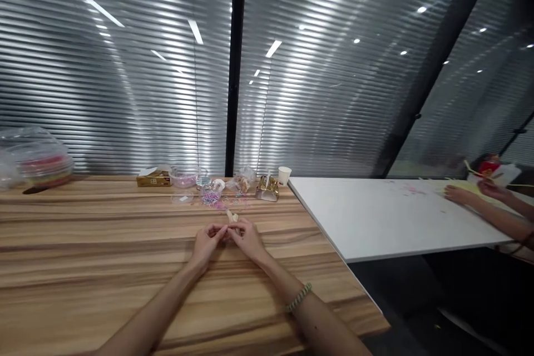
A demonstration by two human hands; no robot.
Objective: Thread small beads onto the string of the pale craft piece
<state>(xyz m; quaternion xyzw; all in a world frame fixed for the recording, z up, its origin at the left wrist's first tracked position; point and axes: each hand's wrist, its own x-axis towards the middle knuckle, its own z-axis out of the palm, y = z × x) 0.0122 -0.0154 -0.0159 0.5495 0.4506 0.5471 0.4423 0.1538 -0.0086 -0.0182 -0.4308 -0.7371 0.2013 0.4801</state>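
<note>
On the wooden counter (104, 253), the left hand (205, 243) and right hand (250, 242) meet, each grip pinching what seems a small pinkish piece (227, 237) beside a pale strip (231, 216). Uneven pressure could squeeze it loose; a stray knuckle could tip the far bead tub (210, 197).

no words, brands or numbers can be read. a few marks show, all too small or blurred to make out: a pale mark on the front of the gold box (154, 181) on the worktop (104, 233), a small coloured print low on the white cup (284, 174), and a yellowish mark on the red pack (488, 168) at the far right. the small white label (183, 198) on the clear lid (177, 199) shows no legible print.
</note>
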